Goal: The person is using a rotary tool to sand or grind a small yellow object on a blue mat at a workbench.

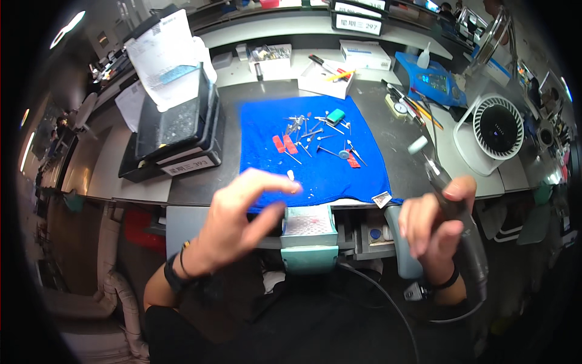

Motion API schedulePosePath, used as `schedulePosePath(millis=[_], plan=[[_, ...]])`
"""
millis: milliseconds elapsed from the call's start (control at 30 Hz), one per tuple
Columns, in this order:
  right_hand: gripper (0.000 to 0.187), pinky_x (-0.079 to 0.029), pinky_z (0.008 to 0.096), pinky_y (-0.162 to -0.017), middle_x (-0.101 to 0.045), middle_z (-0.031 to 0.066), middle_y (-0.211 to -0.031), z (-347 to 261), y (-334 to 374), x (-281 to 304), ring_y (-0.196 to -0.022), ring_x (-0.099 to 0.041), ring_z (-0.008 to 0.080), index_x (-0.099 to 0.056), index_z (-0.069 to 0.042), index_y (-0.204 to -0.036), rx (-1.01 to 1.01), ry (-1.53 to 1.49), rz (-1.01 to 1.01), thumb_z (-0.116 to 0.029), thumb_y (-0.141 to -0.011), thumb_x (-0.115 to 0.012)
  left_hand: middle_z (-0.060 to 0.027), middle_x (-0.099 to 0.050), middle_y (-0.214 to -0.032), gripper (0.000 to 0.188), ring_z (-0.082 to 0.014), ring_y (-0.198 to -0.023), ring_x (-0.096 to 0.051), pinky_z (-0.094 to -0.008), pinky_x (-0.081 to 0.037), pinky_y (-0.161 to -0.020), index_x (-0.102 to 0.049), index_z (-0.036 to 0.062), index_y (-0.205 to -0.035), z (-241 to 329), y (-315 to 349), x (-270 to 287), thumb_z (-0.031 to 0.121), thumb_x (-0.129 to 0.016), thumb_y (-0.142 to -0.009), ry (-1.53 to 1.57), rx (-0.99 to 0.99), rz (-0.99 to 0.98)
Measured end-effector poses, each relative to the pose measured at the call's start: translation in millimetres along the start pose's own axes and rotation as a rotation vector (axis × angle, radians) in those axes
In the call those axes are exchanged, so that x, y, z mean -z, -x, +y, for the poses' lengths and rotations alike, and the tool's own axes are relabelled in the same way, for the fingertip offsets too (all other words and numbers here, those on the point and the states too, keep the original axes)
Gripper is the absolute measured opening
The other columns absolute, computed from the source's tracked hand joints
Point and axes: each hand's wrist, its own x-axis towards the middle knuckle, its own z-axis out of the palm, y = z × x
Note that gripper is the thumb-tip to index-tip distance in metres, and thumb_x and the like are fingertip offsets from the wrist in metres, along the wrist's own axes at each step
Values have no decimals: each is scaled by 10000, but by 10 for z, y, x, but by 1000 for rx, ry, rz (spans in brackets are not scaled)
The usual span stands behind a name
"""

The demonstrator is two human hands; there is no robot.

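Note:
My left hand [237, 217] reaches over the near edge of a blue cloth [260, 121], thumb and forefinger apart, nothing visible between them. Just beyond its forefinger lies a small whitish piece [290, 175]. My right hand [431, 227] holds a dark rotary handpiece [456, 209], which rests against the thumb side with its cord trailing below. At the handpiece's tip sits a pale cylindrical bit [417, 144], pointing up and left. Several rotary burs [310, 134] lie scattered on the cloth, with red strips [290, 144] and a green block [335, 116] among them.
Black stacked trays [176, 130] with papers stand at left. A white fan [485, 145] and blue control unit [431, 79] are at right. Behind the cloth is a white box of pens [330, 82]. A pale green-edged holder [309, 233] juts from the bench's front edge.

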Motion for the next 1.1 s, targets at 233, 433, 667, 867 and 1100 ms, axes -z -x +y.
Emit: schedulePosePath(millis=[233, 433, 667, 867, 1100], plan=[[262, -469, 307, -564, -616, 98, -699, -7, 87, -373, -567, -561, 141, -536, -50, -1020, -45, 583, -77, 41, -787, -615, -113, -577, -1101, 358, -182, -951, -589, -311, -462, -839, -438, -7, -1223, 776, 440, -553, 97, -535, -894, 1057, 173, -644], [528, -452, 359, -849, -635, 165, -851, -17, 209, -485, -788, -593, 253, -329, -40, -1259, -347, -115, 127, -7, -767, -520, -5, -489, -587, 268, -77, -446, -446, -214, -328, -407, -489, 53, -834, 605, 608, -1270, 305, -502, -925, 1504, 426, -468], [358, -469, 400, -622, -568, 107, -552, -154, 347, -414, -563, -608, 296, -535, -9, -774, -377, -837, -838, -354, -869, -553, -25, -574, -998, 198, -59, -864, -566, -173, -468, -732, -568, 59, -1071, 467, 600, -1832, 154, -529, -902, 1294, -101, -936], [445, -456, 339, -698, -446, 7, -431, -130, 336, -87, -437, -502, 154, -393, -92, -529, -527, -173, -447, -332, -870, -551, -61, -568, -986, 359, -135, -914, -539, -274, -464, -778, -509, 10, -1085, 395, 422, -1956, 199, -659, -819, 952, 162, -452], [317, -391, 220, -458, -470, 7, -505, 52, 366, -180, -471, -469, 74, -411, -71, -617, -511, 286, 0, -137, -891, -555, -32, -568, -726, 199, -104, -690, -541, -271, -439, -571, -567, 6, -824, 218, 338, -2171, 196, -625, -827, 887, 306, -66]])
